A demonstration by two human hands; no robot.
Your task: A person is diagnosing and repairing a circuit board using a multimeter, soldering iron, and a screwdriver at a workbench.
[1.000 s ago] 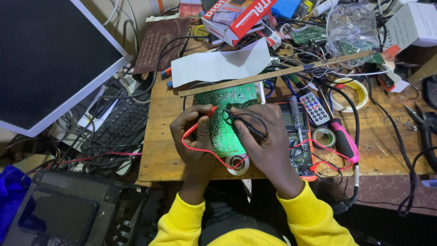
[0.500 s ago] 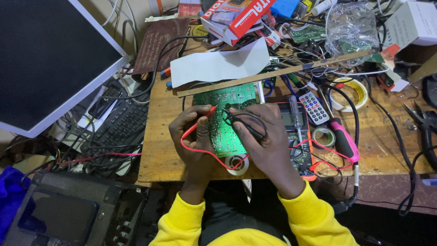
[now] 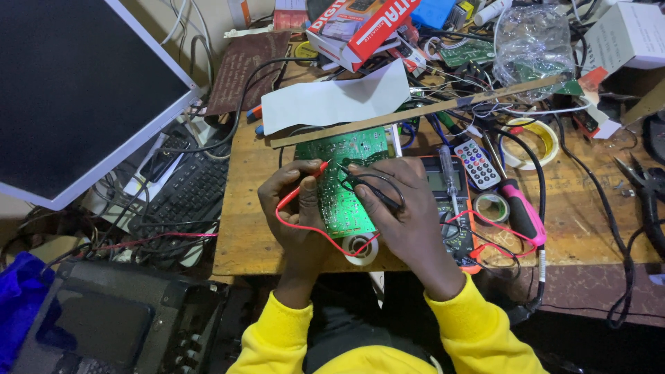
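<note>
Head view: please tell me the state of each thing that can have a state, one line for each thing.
Monitor: screen dark.
Circuit board: flat on the bench, solder side up, both probes on it.
Red probe: held in left hand, tip on board.
Black probe: held in right hand, tip on board.
Multimeter: lying face up, partly covered.
Screwdriver: lying unused.
Tape roll: lying flat.

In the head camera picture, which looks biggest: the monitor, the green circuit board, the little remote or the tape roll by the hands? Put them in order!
1. Monitor, by far the biggest, though it sits nearer the camera.
2. Green circuit board.
3. Remote.
4. Tape roll, partly hidden by the hands, so it only looks slightly smaller than the remote.
</note>
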